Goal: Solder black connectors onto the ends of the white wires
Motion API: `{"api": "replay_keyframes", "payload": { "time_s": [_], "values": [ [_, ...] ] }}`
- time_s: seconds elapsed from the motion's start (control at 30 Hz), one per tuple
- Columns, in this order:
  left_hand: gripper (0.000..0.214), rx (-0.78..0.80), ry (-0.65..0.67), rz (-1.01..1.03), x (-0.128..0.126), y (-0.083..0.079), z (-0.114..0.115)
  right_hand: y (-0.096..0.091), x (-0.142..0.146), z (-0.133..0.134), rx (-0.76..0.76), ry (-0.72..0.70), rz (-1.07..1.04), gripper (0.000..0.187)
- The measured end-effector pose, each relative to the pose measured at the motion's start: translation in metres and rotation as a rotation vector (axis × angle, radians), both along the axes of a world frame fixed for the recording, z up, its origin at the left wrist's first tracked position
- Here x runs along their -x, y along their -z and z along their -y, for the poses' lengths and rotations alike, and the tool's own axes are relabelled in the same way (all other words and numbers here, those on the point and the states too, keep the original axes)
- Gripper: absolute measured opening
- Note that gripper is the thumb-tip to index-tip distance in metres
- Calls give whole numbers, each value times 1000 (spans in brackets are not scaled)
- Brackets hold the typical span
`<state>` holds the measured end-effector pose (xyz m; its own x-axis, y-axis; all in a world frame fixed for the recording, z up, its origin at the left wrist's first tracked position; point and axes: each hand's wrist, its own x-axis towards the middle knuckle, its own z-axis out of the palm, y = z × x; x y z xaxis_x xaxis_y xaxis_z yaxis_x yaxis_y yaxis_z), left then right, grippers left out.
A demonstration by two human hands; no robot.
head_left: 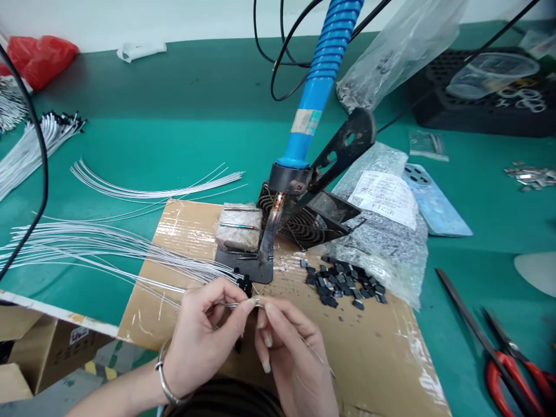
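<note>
Over the cardboard sheet, my left hand is closed in a pinch on a thin wire. My right hand meets it fingertip to fingertip, also pinching, with a thin strand crossing its palm side. What sits between the touching fingertips is too small to make out. Just behind my left hand lies a bundle of white wires with black ends. Small black square pieces are heaped to the right, apart from my hands.
A blue flexible fume hose comes down over a dark fan and a wrapped block. More white wires lie left. Red-handled scissors, a bubble-wrap bag, a blue phone and a black crate are right.
</note>
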<state>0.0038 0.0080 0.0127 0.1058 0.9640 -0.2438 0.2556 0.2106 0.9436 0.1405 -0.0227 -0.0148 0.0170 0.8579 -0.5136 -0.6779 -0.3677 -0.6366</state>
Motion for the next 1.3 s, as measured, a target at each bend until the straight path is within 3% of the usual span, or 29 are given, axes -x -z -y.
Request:
{"api": "replay_keyframes", "payload": {
  "time_s": [0.5,0.83,1.3],
  "values": [
    [27,9,-25,13,-2,3,2,11,2,3,-77,19,39,21],
    [25,-25,-25,60,0,0,-3,-4,6,2,-68,70,254,23],
    [23,-170,51,-42,3,0,-2,-12,1,0,-43,41,225,28]
  ]
}}
